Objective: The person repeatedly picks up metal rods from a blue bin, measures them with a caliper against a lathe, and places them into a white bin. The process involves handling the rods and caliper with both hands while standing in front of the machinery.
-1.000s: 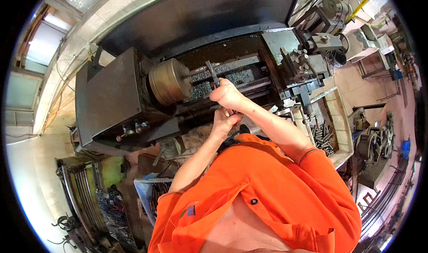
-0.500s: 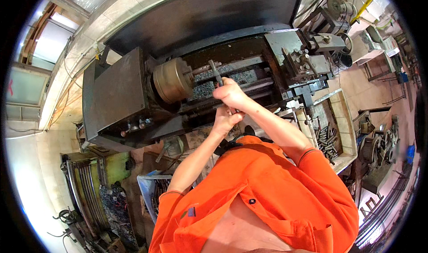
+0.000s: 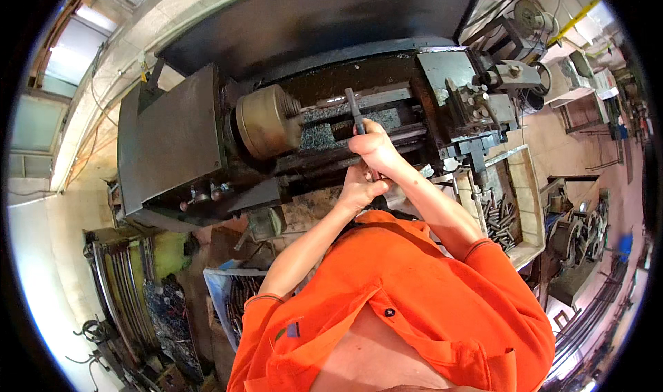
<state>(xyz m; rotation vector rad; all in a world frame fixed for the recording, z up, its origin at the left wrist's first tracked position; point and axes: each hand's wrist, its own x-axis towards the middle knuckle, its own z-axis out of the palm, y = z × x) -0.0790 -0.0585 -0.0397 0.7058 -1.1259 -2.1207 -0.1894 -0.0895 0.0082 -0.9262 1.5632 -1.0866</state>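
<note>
Dark-grey metal lathe [image 3: 169,136] up top, and from my remote seat I can't tell if its chuck [image 3: 266,124] is turning; if so, anything held too close could snag. Pale tray [image 3: 530,199] on the right has loose metal rods [image 3: 500,221], blue-and-white bin [image 3: 218,294] on the left holds dark thin bits. Left hand [image 3: 360,192] sits lower, fingers curled, can't tell on what. Right hand [image 3: 375,149], just above, has fingers clamped round a metal bar [image 3: 355,109] pointing over the lathe; a slack grip might drop it.
</note>
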